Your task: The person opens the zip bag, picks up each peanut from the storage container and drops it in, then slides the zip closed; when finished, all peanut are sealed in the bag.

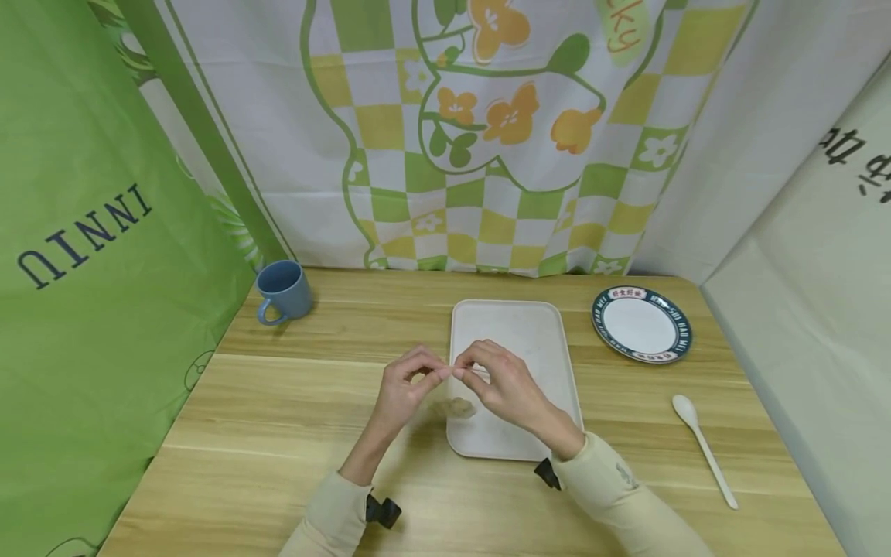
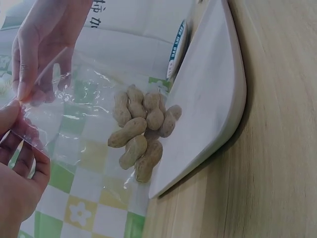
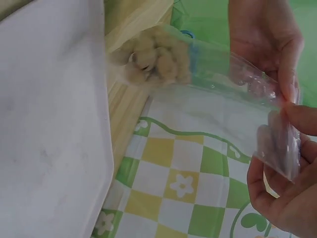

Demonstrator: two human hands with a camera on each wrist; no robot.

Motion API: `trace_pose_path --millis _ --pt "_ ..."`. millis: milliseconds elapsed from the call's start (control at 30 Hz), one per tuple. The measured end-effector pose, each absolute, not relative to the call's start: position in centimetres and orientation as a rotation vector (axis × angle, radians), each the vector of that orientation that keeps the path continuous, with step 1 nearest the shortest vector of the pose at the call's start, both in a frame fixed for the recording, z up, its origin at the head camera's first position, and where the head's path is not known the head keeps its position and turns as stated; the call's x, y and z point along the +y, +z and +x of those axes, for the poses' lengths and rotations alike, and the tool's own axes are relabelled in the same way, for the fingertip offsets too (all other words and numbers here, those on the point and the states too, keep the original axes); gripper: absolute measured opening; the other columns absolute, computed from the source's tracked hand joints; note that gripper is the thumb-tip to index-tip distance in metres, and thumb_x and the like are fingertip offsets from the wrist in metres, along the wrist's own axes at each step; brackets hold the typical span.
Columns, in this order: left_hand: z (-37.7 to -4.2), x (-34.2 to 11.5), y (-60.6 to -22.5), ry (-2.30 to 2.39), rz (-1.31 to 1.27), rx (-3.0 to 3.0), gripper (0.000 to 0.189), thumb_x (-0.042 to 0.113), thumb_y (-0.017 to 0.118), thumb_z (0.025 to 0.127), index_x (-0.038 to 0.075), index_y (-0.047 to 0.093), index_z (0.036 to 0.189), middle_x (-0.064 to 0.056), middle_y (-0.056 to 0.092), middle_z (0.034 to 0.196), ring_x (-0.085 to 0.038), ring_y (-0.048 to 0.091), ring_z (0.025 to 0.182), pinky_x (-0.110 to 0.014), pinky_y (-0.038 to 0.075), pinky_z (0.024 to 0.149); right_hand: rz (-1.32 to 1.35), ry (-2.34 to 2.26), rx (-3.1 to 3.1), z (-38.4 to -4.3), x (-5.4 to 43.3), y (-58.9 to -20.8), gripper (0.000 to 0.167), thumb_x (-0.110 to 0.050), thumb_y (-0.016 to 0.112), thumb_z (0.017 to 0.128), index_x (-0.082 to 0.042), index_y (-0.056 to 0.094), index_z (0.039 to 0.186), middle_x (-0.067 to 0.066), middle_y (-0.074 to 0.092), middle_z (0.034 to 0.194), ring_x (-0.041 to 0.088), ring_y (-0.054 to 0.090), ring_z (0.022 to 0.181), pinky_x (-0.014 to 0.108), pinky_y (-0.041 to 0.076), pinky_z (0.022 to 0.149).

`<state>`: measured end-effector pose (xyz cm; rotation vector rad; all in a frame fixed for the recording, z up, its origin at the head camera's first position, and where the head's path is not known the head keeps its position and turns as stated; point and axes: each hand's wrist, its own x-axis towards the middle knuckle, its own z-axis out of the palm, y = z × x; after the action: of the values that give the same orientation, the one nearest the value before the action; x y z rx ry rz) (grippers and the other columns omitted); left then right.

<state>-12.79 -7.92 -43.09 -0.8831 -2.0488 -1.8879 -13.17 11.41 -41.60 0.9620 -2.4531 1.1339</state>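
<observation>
A clear plastic bag (image 2: 89, 109) hangs from both hands, with several unshelled peanuts (image 2: 136, 131) gathered at its bottom. My left hand (image 1: 404, 391) pinches the bag's top edge between thumb and fingers. Close beside it, my right hand (image 1: 504, 383) pinches the same edge, the fingertips of the two hands nearly touching. In the head view the peanuts show below the hands, over the left edge of a white tray (image 1: 515, 433). The right wrist view shows the peanuts bunched in the bag beside the tray.
On the wooden table (image 1: 278, 433), a blue mug (image 1: 285, 290) stands at the back left. A plate with a dark green rim (image 1: 642, 325) lies at the back right, and a white spoon (image 1: 704, 451) in front of it. Patterned curtains (image 1: 487, 224) hang behind the table.
</observation>
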Motion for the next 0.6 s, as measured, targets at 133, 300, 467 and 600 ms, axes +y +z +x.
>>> trace_pose_path --millis 133,300,467,600 --pt "-12.8 -8.1 -43.0 -1.952 -0.819 -2.045 0.002 -0.006 0.064 0.087 -0.007 0.064 0.085 -0.017 0.061 0.084 -0.007 0.057 0.081 -0.020 0.050 0.071 0.946 1.157 -2.414 -13.3 11.6 -41.5 0.006 -0.015 0.072 0.087 -0.013 0.068 0.091 -0.006 0.065 0.089 0.010 0.059 0.088 0.035 0.052 0.078" --pt "-12.8 -8.4 -42.9 -2.020 -0.716 -2.061 0.007 -0.001 0.064 0.089 -0.008 0.064 0.088 -0.012 0.060 0.085 -0.008 0.056 0.081 -0.019 0.048 0.069 0.930 1.203 -2.396 -13.3 11.9 -41.4 0.010 -0.010 0.074 0.083 -0.013 0.067 0.090 -0.007 0.063 0.088 0.010 0.059 0.086 0.037 0.053 0.077" --pt "-13.2 -8.5 -43.9 -2.075 -0.688 -2.055 0.007 -0.006 0.064 0.087 -0.010 0.065 0.093 -0.011 0.061 0.089 -0.010 0.057 0.084 -0.020 0.050 0.071 0.935 1.260 -2.399 -13.4 12.0 -41.5 0.008 -0.010 0.073 0.085 -0.013 0.067 0.091 -0.007 0.064 0.087 0.010 0.061 0.086 0.034 0.054 0.078" --pt "-13.7 -8.6 -45.0 -2.100 -0.675 -2.061 0.015 -0.006 0.066 0.086 -0.007 0.068 0.100 -0.009 0.063 0.094 -0.012 0.058 0.085 -0.020 0.051 0.073 0.908 1.321 -2.403 -13.4 12.0 -41.6 0.008 -0.011 0.073 0.085 -0.013 0.068 0.090 -0.007 0.065 0.087 0.011 0.062 0.086 0.036 0.055 0.078"
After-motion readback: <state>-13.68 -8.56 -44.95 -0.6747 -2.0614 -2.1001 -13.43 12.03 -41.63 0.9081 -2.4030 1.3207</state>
